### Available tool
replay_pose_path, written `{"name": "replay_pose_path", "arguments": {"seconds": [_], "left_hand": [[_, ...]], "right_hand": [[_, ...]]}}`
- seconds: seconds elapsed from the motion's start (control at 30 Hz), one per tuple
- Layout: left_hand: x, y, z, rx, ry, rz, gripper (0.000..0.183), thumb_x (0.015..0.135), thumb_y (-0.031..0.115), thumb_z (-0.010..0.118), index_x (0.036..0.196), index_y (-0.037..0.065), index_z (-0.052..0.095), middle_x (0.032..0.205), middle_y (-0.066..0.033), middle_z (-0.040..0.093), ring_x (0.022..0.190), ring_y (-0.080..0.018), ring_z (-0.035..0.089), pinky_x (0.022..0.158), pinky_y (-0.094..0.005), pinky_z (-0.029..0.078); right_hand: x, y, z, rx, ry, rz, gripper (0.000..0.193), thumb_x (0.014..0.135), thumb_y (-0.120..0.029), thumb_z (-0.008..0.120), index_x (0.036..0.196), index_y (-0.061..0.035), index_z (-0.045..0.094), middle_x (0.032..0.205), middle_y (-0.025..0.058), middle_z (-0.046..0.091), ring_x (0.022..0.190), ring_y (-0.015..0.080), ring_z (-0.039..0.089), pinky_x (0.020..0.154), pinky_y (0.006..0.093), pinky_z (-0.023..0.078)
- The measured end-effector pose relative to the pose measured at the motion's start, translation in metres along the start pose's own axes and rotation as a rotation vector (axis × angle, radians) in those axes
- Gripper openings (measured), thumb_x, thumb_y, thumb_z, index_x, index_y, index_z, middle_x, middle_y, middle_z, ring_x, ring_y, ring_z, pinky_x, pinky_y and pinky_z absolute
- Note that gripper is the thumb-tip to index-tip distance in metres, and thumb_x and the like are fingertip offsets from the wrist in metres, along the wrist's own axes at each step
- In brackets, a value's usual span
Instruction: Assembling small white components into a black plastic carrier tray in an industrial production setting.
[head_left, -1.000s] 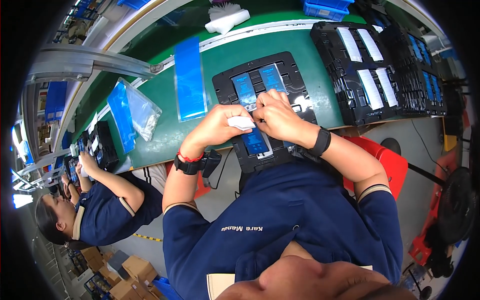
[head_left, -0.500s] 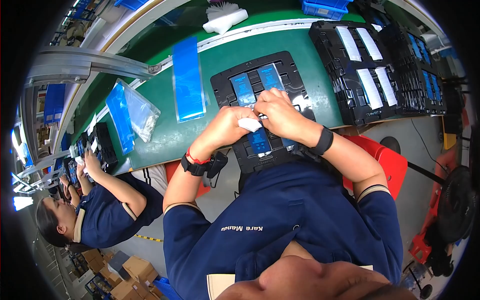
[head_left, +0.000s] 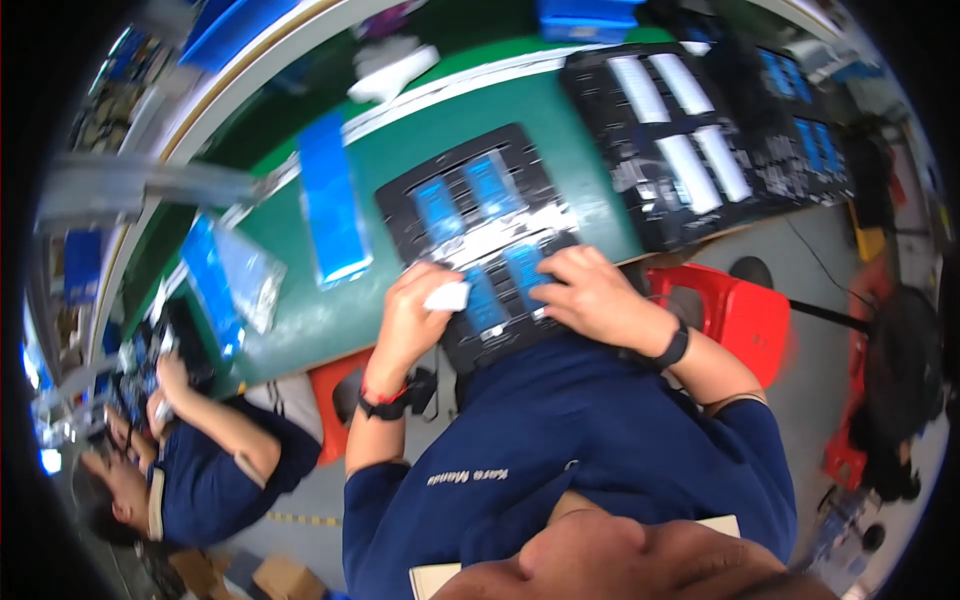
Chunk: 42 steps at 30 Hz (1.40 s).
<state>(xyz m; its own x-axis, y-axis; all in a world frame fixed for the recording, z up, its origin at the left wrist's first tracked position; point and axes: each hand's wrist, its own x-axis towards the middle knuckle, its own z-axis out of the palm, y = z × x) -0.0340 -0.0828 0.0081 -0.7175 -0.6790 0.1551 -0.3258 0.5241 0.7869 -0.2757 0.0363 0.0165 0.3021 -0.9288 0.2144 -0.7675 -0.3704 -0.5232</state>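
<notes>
A black moulded tray [head_left: 402, 207] lies at the table's near edge, holding several flat blue battery-like packs. My left hand [head_left: 408, 312] is at the tray's left side, its fingers closed on a folded white cloth [head_left: 447, 297]. That cloth is beside the lower left pack [head_left: 484, 300]. My right hand [head_left: 603, 300] is at the tray's right side, fingers bent and apart, with the tips over the edge of the lower right pack [head_left: 525, 268]. I cannot tell whether they touch it. Motion blur softens the packs and the tray's middle.
Stacked black trays with white strips [head_left: 690, 165] stand to the right. A blue film sheet [head_left: 333, 200] and a clear bag [head_left: 252, 275] lie left on the green table [head_left: 440, 125]. A red stool [head_left: 745, 325] is at my right. A co-worker [head_left: 215, 470] sits at left.
My hands have parted from the tray's middle, and both are now nearer me at its sides. The right hand's pinched fingers have spread. The whole view has shifted and blurred.
</notes>
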Motion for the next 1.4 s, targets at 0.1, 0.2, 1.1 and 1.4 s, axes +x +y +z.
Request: {"name": "replay_pose_path", "arguments": {"seconds": [0.1,0.2,1.1,1.4], "left_hand": [[0.003,0.000,0.000,-0.021,0.062,-0.032,0.024,0.069,-0.006,0.058,0.091,0.000,0.065,0.084,-0.0137,0.063,0.078,-0.0270,0.063,0.070,-0.0323,0.049],[-0.007,-0.001,-0.002,0.003,0.106,-0.099,0.020,0.071,-0.003,0.060,0.091,0.000,0.065,0.079,-0.0126,0.062,0.073,-0.0249,0.061,0.065,-0.0308,0.047],[0.027,0.010,0.006,-1.145,0.203,-0.544,0.032,0.078,-0.002,0.065,0.108,-0.001,0.055,0.081,-0.0089,0.062,0.069,-0.0181,0.063,0.060,-0.0300,0.054],[0.046,0.023,0.026,-1.134,0.150,-0.473,0.031,0.071,0.000,0.075,0.099,0.000,0.060,0.088,-0.0049,0.064,0.076,-0.0119,0.061,0.066,-0.0243,0.052]], "right_hand": [[-0.004,0.001,-0.012,0.030,0.041,0.020,0.033,0.069,-0.015,0.073,0.100,-0.0066,0.063,0.106,0.0092,0.057,0.102,0.0267,0.052,0.086,0.0371,0.042],[-0.009,0.011,-0.048,-0.124,0.293,0.088,0.033,0.071,-0.016,0.072,0.099,-0.0044,0.061,0.106,0.0118,0.058,0.100,0.0288,0.055,0.085,0.0381,0.043],[-0.011,0.013,-0.069,0.126,0.624,0.391,0.023,0.078,-0.015,0.068,0.096,-0.0013,0.065,0.097,0.0142,0.065,0.093,0.0297,0.059,0.083,0.0358,0.045],[0.086,0.016,-0.003,0.848,0.179,0.295,0.015,0.080,-0.010,0.069,0.091,-0.0002,0.064,0.083,0.0043,0.065,0.075,0.0092,0.061,0.068,0.0236,0.049]]}}
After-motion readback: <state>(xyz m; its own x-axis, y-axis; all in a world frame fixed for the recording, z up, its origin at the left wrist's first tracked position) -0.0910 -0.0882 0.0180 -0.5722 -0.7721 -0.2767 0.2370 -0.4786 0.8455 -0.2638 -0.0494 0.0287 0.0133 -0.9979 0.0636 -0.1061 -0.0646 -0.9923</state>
